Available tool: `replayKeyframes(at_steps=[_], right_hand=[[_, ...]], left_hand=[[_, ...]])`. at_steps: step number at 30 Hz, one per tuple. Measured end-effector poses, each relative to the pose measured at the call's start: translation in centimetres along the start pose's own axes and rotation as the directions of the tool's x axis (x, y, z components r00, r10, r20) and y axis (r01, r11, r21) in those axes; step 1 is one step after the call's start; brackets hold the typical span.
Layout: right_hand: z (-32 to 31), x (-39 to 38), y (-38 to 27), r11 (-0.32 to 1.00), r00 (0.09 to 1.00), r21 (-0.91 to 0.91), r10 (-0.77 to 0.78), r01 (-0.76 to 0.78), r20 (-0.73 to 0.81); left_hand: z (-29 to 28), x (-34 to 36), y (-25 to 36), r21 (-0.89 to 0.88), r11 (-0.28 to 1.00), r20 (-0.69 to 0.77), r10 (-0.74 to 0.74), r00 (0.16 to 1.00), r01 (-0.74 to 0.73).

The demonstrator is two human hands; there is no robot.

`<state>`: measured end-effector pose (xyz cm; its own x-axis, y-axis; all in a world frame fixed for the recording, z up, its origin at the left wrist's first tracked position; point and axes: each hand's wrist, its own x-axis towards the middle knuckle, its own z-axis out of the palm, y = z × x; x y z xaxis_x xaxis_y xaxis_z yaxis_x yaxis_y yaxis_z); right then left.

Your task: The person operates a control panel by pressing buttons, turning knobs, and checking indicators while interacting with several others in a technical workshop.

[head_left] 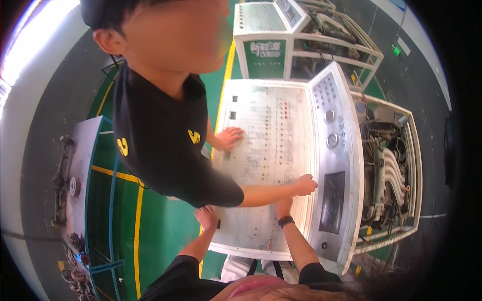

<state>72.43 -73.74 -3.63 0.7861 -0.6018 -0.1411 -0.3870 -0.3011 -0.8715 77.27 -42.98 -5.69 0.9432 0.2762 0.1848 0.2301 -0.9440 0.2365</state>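
Here, white panel (256,150); long axis near-to-far

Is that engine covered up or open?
Uncovered: the engine shows its pale curved pipes inside the white frame.

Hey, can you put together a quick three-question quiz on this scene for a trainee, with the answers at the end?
1. What is worn at the wrist of the camera wearer's right hand?
2. True or false: the wearer's left hand lies on the nearer engine.
3. Fill in: that engine sits to the ____ of the white panel.

Key:
1. A dark band.
2. False; it is at the panel's left edge.
3. Right.
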Motion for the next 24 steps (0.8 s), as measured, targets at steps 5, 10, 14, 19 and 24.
replayKeyframes(at_steps=[5,10,14,19,24], right_hand=[[-0.9,-0.3,-3.3,0.849,0.935,-0.43,-0.354,0.308,-0.028],[-1.7,0.5,-2.5,0.811,0.934,-0.478,-0.351,0.336,0.063],[-1.5,1.6,-2.0,0.744,0.888,-0.487,-0.416,0.457,0.197],[-1.5,1.7,-1.5,0.663,0.805,-0.458,-0.498,0.593,0.322],[-2.6,0.6,-2.7,0.623,0.785,-0.478,-0.503,0.619,0.36]], left_hand=[[-1.0,-0.3,-0.3,-0.032,0.999,0.169,0.02,0.985,-0.015],[-1.0,0.0,0.6,-0.074,0.997,0.048,-0.026,0.999,0.03],[-1.0,0.5,0.5,-0.027,0.999,0.021,-0.027,0.999,0.028],[-1.6,0.6,0.3,-0.125,0.991,-0.028,-0.048,0.998,0.044],[-2.0,0.2,0.4,-0.148,0.986,0.028,-0.073,0.997,0.076]])
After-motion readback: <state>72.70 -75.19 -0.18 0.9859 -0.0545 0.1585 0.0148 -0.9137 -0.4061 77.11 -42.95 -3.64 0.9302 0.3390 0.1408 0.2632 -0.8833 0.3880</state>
